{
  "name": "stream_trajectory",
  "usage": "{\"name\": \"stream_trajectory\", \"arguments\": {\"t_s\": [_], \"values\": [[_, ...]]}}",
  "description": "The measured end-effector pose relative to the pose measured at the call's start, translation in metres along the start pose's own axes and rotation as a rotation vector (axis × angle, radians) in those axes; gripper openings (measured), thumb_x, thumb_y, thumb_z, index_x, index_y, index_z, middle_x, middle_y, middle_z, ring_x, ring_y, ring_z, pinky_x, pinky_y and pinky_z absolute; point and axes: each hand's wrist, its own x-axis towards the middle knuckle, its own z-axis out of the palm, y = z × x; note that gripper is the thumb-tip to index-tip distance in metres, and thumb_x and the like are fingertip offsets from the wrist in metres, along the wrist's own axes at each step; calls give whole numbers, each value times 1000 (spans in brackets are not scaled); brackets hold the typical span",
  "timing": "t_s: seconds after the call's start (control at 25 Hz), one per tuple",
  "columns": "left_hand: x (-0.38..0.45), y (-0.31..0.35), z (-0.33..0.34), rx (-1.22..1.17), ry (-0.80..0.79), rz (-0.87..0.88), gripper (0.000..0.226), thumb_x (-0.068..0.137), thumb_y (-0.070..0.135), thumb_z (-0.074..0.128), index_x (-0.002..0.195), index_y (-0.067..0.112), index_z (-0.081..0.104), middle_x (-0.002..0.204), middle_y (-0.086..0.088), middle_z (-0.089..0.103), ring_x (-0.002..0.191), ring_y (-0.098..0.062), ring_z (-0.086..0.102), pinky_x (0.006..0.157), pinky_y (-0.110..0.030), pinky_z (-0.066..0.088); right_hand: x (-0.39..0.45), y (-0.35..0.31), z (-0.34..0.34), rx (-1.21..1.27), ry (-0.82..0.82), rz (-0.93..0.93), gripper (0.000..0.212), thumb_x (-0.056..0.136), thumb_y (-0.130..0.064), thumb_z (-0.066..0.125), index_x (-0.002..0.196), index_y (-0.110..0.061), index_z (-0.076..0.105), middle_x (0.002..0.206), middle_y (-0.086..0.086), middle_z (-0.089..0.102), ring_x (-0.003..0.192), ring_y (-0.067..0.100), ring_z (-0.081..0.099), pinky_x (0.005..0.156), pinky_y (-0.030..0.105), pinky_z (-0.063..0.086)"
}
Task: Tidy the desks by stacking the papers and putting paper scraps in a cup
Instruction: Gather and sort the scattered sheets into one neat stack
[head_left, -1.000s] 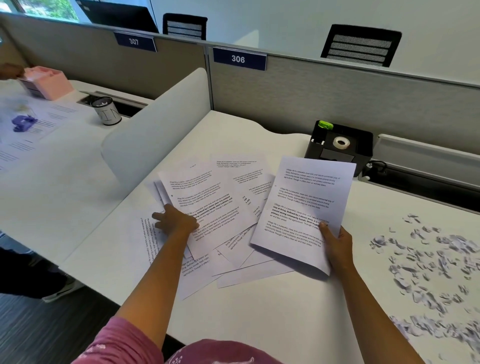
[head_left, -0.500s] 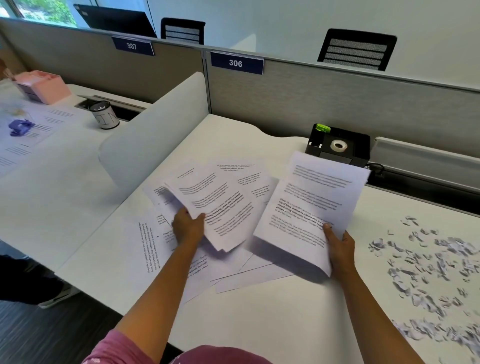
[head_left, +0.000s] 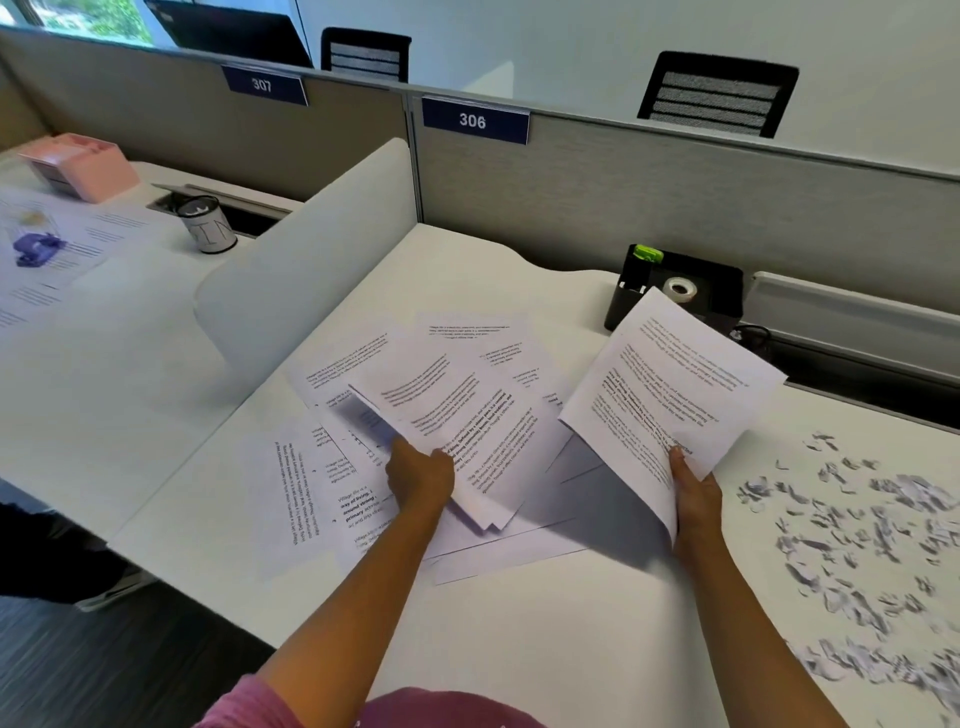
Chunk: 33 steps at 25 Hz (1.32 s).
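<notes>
White laminate fills my remote view: the desk (head_left: 519, 639) runs across the frame, backed by a grey partition (head_left: 675, 208) with a "306" sign (head_left: 474, 120), and a rounded white divider (head_left: 306, 270) separates it from the neighbouring desk (head_left: 104, 374). Loose papers (head_left: 306, 488) lie fanned over the middle of the near desk, overlapping at odd angles. My left hand (head_left: 420, 475) grips a small sheaf (head_left: 457, 431) by its lower edge, thumb on top, lifted clear of the sheets beneath. My right hand (head_left: 695, 493) pinches a second stack (head_left: 670, 384) at its bottom corner, tilted up above the desk and just right of the sheaf. Paper scraps (head_left: 862, 530) are strewn over the desk's right end, near the right hand. Behind the raised stack sits a black organiser (head_left: 719, 291) holding a tape roll (head_left: 679, 289) and a green-capped marker (head_left: 647, 253). On the far desk stand a cup (head_left: 208, 224), beside a pink box (head_left: 83, 165), and more sheets.
</notes>
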Motion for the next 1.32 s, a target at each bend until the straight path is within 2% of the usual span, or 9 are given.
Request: {"name": "stream_trajectory", "arguments": {"t_s": [0.16, 0.32, 0.52, 0.76, 0.88, 1.0, 1.08, 1.16, 1.32], "values": [[10, 2, -3, 375, 79, -110, 55, 78, 22, 72, 120, 1, 44, 133, -23, 39, 119, -36, 40, 99, -45, 44, 1, 0, 1, -10, -2, 2, 42, 91, -29, 68, 129, -12, 62, 117, 1, 70, 103, 22, 68, 88, 37, 55], [27, 22, -5, 284, 98, -254, 88, 65, 22, 83, 129, 6, 26, 139, -22, 23, 124, -33, 29, 101, -39, 40, 3, 2, -2, -33, -13, 8, 45, 90, -31, 69, 130, -13, 61, 120, 2, 70, 107, 25, 68, 96, 44, 53], [36, 30, -2, 357, 138, -283, 111, 62, 17, 90, 143, 2, 16, 147, -26, 23, 134, -37, 28, 111, -41, 30, 5, 5, -3, -49, -40, 11, 44, 89, -35, 70, 128, -16, 63, 118, 1, 72, 106, 26, 69, 96, 50, 53], [44, 30, -3, 298, 153, -328, 99, 69, 20, 88, 141, 2, 23, 147, -24, 32, 137, -35, 31, 112, -40, 31, 4, 4, -2, -45, -39, 7, 43, 89, -34, 70, 127, -16, 63, 117, 1, 71, 105, 26, 69, 94, 45, 54], [51, 26, -1, 189, 82, -364, 73, 86, 23, 71, 143, 4, 31, 148, -17, 38, 137, -32, 36, 111, -40, 32, 3, 4, -2, -40, -34, 1, 41, 91, -31, 69, 128, -14, 62, 118, 2, 71, 106, 26, 68, 95, 45, 54], [47, 27, 3, 262, 70, -313, 58, 78, 18, 75, 128, 2, 50, 134, -19, 52, 123, -36, 46, 101, -42, 46, 6, 5, -3, -26, -32, 20, 41, 91, -29, 69, 128, -13, 62, 120, 2, 70, 109, 27, 67, 98, 46, 52], [40, 32, 3, 329, 101, -304, 53, 72, 16, 78, 118, 5, 55, 131, -17, 48, 119, -33, 43, 96, -37, 46, 7, 6, -3, -29, -39, 28, 40, 91, -27, 70, 127, -13, 63, 119, 3, 70, 109, 27, 67, 99, 47, 52], [35, 39, 5, 319, 131, -319, 58, 68, 16, 80, 118, 7, 52, 133, -18, 37, 119, -32, 38, 95, -37, 45, 8, 8, -4, -28, -43, 27, 40, 90, -28, 71, 126, -13, 64, 118, 2, 71, 107, 27, 68, 98, 49, 52], [34, 44, 8, 279, 187, -370, 91, 58, 19, 91, 129, 10, 34, 142, -20, 25, 126, -33, 31, 105, -40, 40, 13, 11, -6, -45, -59, 30, 40, 88, -31, 73, 124, -16, 65, 115, 1, 73, 106, 27, 69, 97, 52, 52]]}}
